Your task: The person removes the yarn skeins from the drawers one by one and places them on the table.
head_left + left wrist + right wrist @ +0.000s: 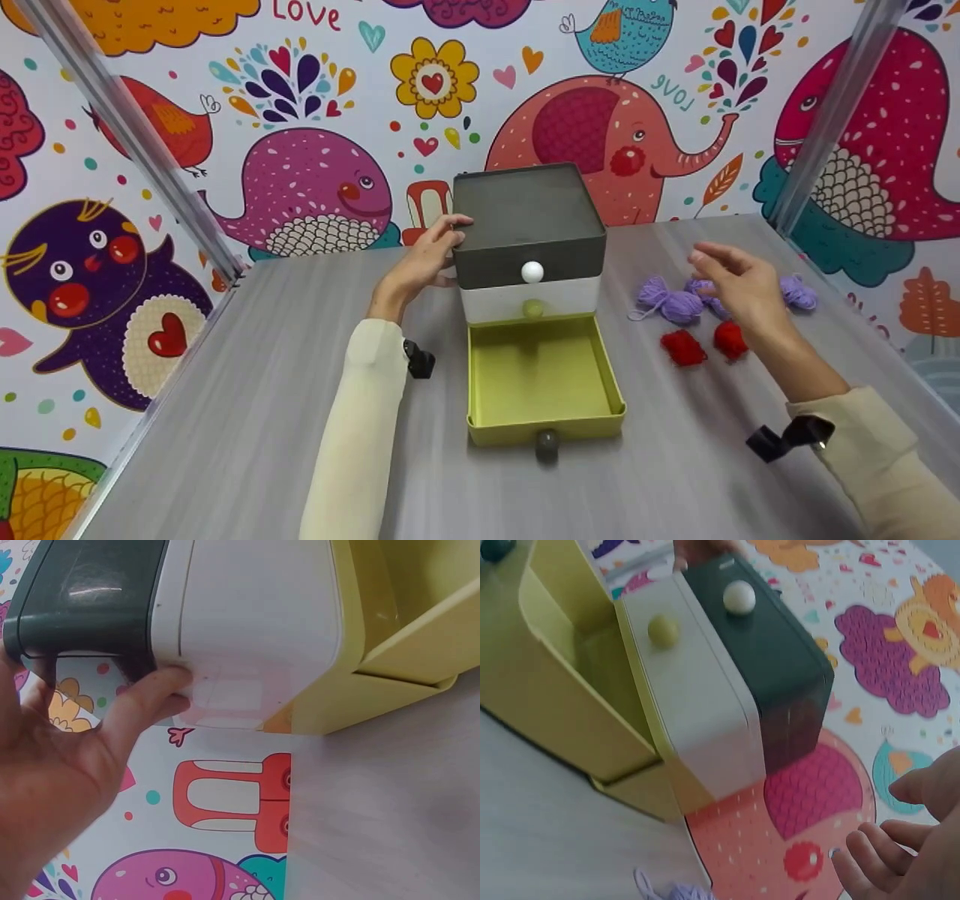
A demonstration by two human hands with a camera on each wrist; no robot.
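Observation:
A small stacked drawer unit (529,247) has a dark grey top tier, a white middle tier and a yellow-green bottom drawer (546,427) pulled out. Nothing lies in that drawer. My left hand (426,255) rests against the unit's left side, fingertips at the dark top edge; in the left wrist view other fingertips touch the white side (247,630). My right hand (739,289), fingers loosely bent and holding nothing, hovers over purple yarn bundles (679,304). Two red yarn bundles (683,347) lie nearer me, left of the right forearm.
The grey table (300,420) runs back to a patterned wall panel (315,187) with cartoon animals. Metal posts (187,195) stand at both sides. The open drawer's dark knob (547,446) points toward me.

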